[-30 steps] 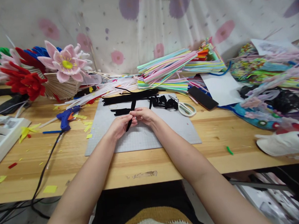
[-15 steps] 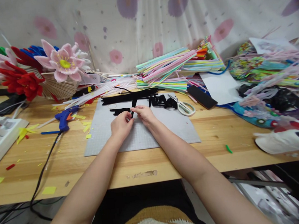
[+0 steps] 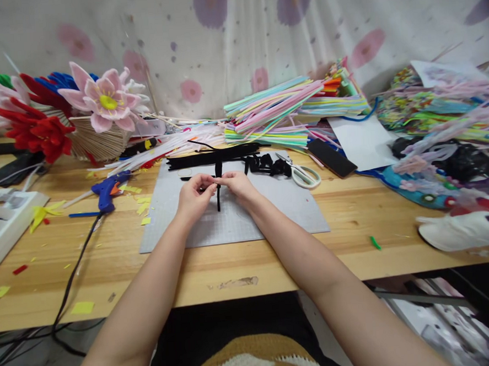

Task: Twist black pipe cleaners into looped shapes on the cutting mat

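Black pipe cleaners stand upright between my two hands, one end pointing down below the fingers and a wider part showing above them. My left hand pinches them from the left. From the right, my right hand grips them with thumb and forefinger, its fingertips meeting the left ones. Just beyond lies a bundle of long black pipe cleaners on the grey cutting mat. Coiled black pieces rest to the right of my hands, beside scissors with pale handles.
A blue glue gun with its black cord lies left of the mat among yellow scraps. Pipe-cleaner flowers stand behind it. Pastel pipe cleaners are heaped at the back. A phone and white paper lie right.
My left hand has shifted up slightly and its fingers have changed their hold. The thin lower end of the black pipe cleaners now shows below my fingertips.
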`<state>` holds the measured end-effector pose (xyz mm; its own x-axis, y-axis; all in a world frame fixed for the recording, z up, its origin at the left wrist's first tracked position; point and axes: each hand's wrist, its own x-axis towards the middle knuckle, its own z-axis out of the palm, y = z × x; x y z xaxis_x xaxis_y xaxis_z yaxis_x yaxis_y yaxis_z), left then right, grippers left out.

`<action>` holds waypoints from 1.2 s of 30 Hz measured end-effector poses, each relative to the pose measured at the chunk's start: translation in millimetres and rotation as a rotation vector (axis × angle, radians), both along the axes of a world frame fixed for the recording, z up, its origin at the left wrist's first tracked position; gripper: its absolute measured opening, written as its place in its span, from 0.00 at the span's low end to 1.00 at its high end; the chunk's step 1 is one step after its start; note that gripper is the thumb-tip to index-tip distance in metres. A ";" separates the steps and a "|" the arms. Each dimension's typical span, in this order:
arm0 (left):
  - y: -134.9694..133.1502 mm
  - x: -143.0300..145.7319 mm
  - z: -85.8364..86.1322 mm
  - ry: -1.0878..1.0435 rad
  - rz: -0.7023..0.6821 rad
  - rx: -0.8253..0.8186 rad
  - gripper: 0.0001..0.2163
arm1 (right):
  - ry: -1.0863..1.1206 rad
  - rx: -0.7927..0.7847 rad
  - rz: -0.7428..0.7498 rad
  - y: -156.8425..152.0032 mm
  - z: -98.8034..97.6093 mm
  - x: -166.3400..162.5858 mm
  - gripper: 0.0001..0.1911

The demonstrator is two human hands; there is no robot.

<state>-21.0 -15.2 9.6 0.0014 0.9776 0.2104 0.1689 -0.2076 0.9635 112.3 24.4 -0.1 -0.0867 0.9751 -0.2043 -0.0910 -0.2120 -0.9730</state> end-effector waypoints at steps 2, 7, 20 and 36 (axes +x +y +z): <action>0.9 2.1 -4.6 -0.022 0.028 -0.043 0.11 | 0.080 -0.058 0.012 0.9 1.7 2.0 0.19; -3.6 11.8 -10.6 0.184 0.051 -0.064 0.12 | 0.166 -0.111 -0.021 1.3 -1.3 -1.1 0.18; 11.5 -3.1 -5.4 -0.271 0.267 -0.103 0.19 | 0.237 -0.106 0.133 -1.7 0.7 -1.0 0.18; 3.0 4.8 -10.6 0.183 0.442 0.178 0.05 | 0.360 -0.058 0.114 0.4 0.9 0.7 0.17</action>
<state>-16.2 -12.2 -1.0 -0.3515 0.8422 0.4089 0.4401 -0.2369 0.8661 113.1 24.8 0.7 -0.2706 0.9426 -0.1957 -0.3970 -0.2944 -0.8693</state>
